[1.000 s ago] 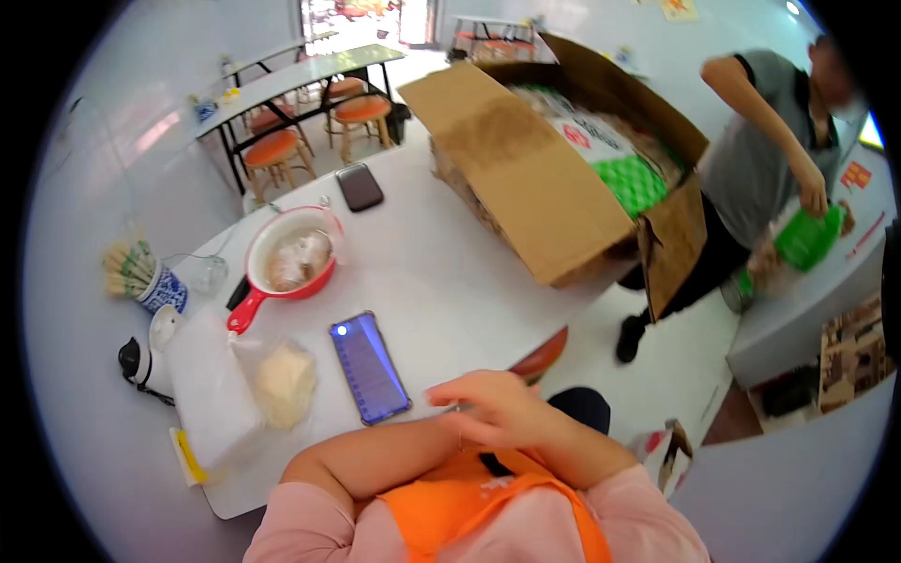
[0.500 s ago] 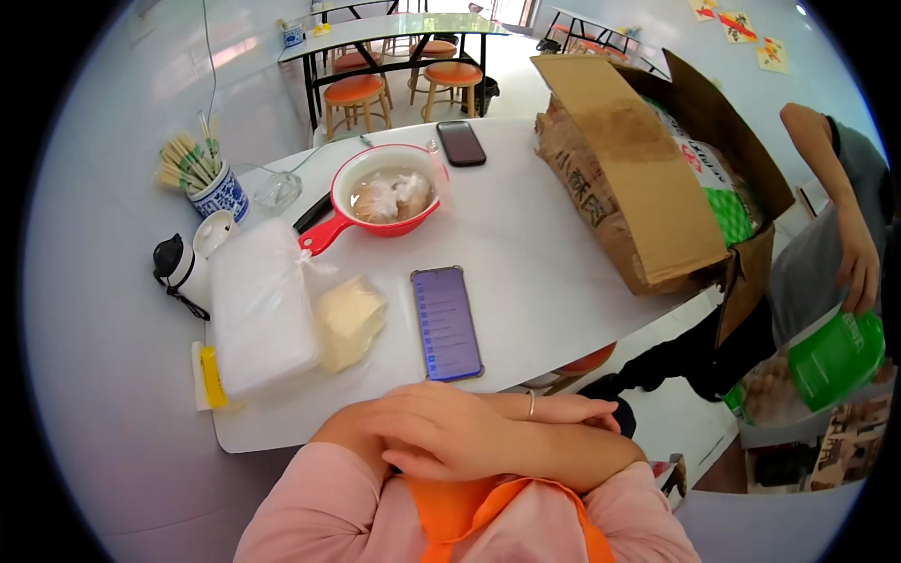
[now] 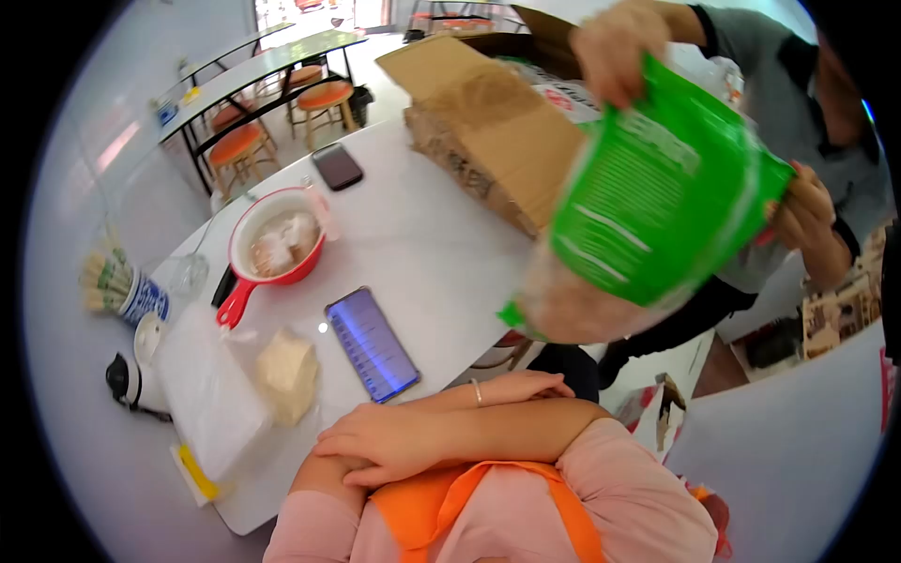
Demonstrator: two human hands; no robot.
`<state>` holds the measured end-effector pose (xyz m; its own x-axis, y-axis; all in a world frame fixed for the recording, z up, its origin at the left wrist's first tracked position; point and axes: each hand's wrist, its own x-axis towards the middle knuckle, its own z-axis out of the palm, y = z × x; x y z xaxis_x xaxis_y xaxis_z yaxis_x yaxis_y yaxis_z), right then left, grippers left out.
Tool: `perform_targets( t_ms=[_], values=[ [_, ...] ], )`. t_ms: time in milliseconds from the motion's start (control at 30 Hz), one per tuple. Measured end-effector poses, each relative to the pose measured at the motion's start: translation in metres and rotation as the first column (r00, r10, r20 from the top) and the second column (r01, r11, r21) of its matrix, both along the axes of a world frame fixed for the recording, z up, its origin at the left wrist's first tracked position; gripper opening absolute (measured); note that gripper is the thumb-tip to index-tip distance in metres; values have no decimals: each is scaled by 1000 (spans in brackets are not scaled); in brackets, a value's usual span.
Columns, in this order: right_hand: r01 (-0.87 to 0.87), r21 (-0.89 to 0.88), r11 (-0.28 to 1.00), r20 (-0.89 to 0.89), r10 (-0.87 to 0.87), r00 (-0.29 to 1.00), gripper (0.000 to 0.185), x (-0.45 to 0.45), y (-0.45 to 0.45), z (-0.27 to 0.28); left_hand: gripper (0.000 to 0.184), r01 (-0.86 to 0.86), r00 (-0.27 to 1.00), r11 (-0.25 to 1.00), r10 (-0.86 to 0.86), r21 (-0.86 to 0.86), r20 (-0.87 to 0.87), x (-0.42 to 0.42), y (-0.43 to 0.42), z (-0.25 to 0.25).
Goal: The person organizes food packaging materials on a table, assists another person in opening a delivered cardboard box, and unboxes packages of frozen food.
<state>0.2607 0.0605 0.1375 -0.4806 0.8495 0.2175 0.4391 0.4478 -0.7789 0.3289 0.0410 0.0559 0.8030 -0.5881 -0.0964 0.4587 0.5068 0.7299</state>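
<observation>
My arms are crossed at the table's near edge. My right hand (image 3: 385,443) lies with its fingers spread over my left arm, holding no object. My left hand (image 3: 533,385), bracelet at its wrist, sticks out beyond my right forearm with its fingers stretched and nothing in them. Closest to my hands is a phone (image 3: 372,345) with a lit screen on the table. Left of it lies a clear bag with something pale yellow inside (image 3: 288,375), beside a stack in white plastic wrap (image 3: 208,399). A red-handled bowl (image 3: 246,235) contains whitish lumps in liquid.
At right, another person's hands (image 3: 621,52) hold a green bag (image 3: 657,188) before an open cardboard box (image 3: 493,113). A dark phone (image 3: 337,166), a blue-and-white pot of sticks (image 3: 145,298) and a white bottle (image 3: 134,387) stand about. Stools (image 3: 324,97) are behind.
The view has turned right, so the table's things sit further left. The other person has raised the green bag from low at the right to beside the box. My arms stay crossed.
</observation>
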Motion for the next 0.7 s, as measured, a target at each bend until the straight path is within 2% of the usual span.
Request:
perform_targets(
  t_ms=[233, 300, 400, 600, 633, 700],
  values=[
    [29, 30, 999, -27, -28, 999, 52, 5, -11, -9, 50, 10, 1000, 1000, -10, 10, -3, 6, -5, -2],
    [109, 177, 978, -50, -102, 994, 48, 3, -12, -14, 50, -7, 1000, 1000, 7, 8, -2, 7, -5, -1],
    [59, 93, 994, -24, -57, 998, 53, 8, -12, -14, 49, -49, 999, 999, 49, -12, 4, 8, 3, 1],
    [61, 79, 995, -33, -59, 998, 53, 10, -14, -19, 49, -131, 990, 989, 135, -68, 51, 12, 15, 9],
    [107, 123, 987, -60, -100, 993, 52, 9, -17, -22, 49, -145, 987, 986, 150, -83, 62, 13, 20, 12],
    [184, 228, 956, -110, -163, 980, 36, 49, -55, 25, 49, -186, 977, 975, 196, -122, 79, 19, 31, 18]
  ],
)
